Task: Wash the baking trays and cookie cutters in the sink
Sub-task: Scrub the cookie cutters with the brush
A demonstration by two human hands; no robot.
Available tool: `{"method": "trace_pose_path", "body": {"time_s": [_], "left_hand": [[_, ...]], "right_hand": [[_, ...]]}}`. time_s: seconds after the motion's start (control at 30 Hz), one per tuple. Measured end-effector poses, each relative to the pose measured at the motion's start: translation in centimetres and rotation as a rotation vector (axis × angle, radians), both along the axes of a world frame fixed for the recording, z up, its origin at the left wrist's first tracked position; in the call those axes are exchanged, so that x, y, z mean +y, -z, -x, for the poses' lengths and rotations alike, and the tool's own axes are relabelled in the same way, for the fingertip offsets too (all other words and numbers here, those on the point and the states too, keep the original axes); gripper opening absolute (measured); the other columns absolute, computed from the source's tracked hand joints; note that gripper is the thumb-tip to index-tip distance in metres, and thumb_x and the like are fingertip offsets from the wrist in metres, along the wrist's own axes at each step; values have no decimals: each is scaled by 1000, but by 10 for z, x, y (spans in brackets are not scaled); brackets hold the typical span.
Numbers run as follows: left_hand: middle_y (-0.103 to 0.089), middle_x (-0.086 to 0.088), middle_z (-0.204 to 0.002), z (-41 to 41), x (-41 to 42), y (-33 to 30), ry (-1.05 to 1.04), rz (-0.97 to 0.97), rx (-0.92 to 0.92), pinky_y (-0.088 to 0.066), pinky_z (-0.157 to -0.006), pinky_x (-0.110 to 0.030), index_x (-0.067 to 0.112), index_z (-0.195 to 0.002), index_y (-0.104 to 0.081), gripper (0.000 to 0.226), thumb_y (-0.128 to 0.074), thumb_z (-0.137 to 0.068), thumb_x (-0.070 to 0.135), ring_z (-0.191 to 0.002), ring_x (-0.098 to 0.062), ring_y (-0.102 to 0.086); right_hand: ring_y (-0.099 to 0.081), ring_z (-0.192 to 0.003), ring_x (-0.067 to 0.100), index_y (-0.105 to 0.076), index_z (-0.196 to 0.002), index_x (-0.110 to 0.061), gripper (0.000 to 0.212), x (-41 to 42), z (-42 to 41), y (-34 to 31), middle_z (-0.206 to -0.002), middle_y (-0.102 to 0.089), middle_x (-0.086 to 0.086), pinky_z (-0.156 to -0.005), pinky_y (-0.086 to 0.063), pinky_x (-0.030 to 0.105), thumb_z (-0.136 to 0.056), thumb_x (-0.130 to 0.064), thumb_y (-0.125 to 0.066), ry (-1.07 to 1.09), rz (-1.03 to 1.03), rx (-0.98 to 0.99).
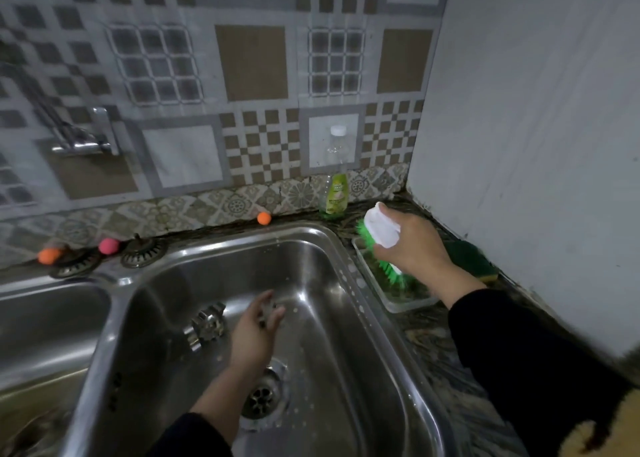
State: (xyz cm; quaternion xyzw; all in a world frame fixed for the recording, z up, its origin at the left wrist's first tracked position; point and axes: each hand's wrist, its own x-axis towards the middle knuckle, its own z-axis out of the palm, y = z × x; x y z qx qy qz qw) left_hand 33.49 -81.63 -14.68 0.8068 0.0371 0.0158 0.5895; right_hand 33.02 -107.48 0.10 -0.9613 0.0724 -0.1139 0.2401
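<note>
Right hand [412, 245] grips the white-backed scrub brush [381, 238], green bristles down over the clear plastic tray [394, 300] on the surface, likely where it's kept to drain. Left hand [254, 332] hangs in the steel sink [346, 318], fingers loosely curled round something small and blurred; hard to call. Just left of it sits a ridged metal cookie cutter [206, 325]. Beyond the brush stands the soap bottle [334, 186].
</note>
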Motion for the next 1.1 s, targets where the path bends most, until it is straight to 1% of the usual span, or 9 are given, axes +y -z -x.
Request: {"method": "trace_pose_path", "body": {"time_s": [0.13, 0.2, 0.3, 0.4, 0.6, 0.77, 0.87, 1.03, 1.1], "left_hand": [[-59, -9, -93, 11, -9, -37, 16, 274, 27, -50, -57, -17, 16, -126, -53, 34, -56, -93, 9, -70, -14, -57], [-58, -11, -110, 15, -6, -44, 21, 278, 12, -55, -70, -21, 14, -134, -47, 45, -60, -91, 9, -87, -21, -62], [-62, -10, -123, 25, 12, -47, 69, 44, -62, -53, -90, -39, 10, -134, -50, 55, -71, -84, 14, -104, -24, -64], [-63, -5, -116, 42, 25, -49, 120, -156, -152, -52, -82, -21, 7, -128, -54, 52, -74, -80, 11, -99, -16, -63], [-57, -3, -115, 40, 63, -53, -3, -327, -286, -47, -85, -17, 10, -126, -54, 52, -76, -78, 15, -102, -19, -58], [-54, -5, -116, 47, 61, -55, 23, -342, -303, -41, -80, -8, 8, -130, -52, 56, -74, -79, 12, -101, -14, -55], [-54, -8, -121, 41, 75, -56, -57, -329, -276, -47, -91, -26, 8, -131, -52, 57, -74, -78, 8, -106, -20, -57], [-47, 8, -112, 55, 57, -57, 27, -373, -316, -34, -75, -7, 19, -131, -50, 56, -74, -81, 16, -84, -2, -49], [-49, 5, -116, 54, 57, -59, -25, -364, -318, -38, -77, -10, 20, -130, -51, 54, -73, -81, 16, -85, -4, -50]], "right_hand": [[-48, -125, 20, -33, -147, -31, 81, 48, 14, -21, -144, -46, -1, -94, -42, 29, -78, -30, -74, -115, -173, -92], [-50, -123, 16, -37, -145, -31, 79, 78, 25, -9, -143, -47, -3, -95, -44, 28, -76, -30, -75, -199, -242, -75], [-49, -125, 9, -40, -143, -31, 76, 119, 36, 14, -144, -46, -8, -98, -40, 20, -76, -30, -74, -314, -284, -20], [-44, -130, 9, -40, -144, -31, 75, 139, 31, 22, -145, -45, -10, -99, -34, 16, -77, -30, -73, -317, -273, -2], [-52, -122, 8, -41, -143, -34, 76, 156, 34, 30, -141, -51, -10, -97, -42, 20, -74, -30, -74, -402, -271, 94], [-51, -124, 12, -39, -143, -35, 76, 167, 25, 26, -140, -51, -7, -97, -42, 23, -75, -31, -73, -349, -268, 40], [-53, -122, 12, -38, -143, -38, 77, 172, 36, 34, -139, -52, -9, -97, -45, 26, -73, -34, -72, -414, -192, 73], [-46, -129, 15, -38, -145, -29, 75, 167, 28, 32, -143, -49, -2, -102, -40, 26, -78, -28, -71, -329, -186, 23], [-46, -130, 15, -39, -144, -26, 73, 161, 28, 26, -144, -48, -4, -101, -38, 23, -78, -25, -71, -269, -257, -14]]}}
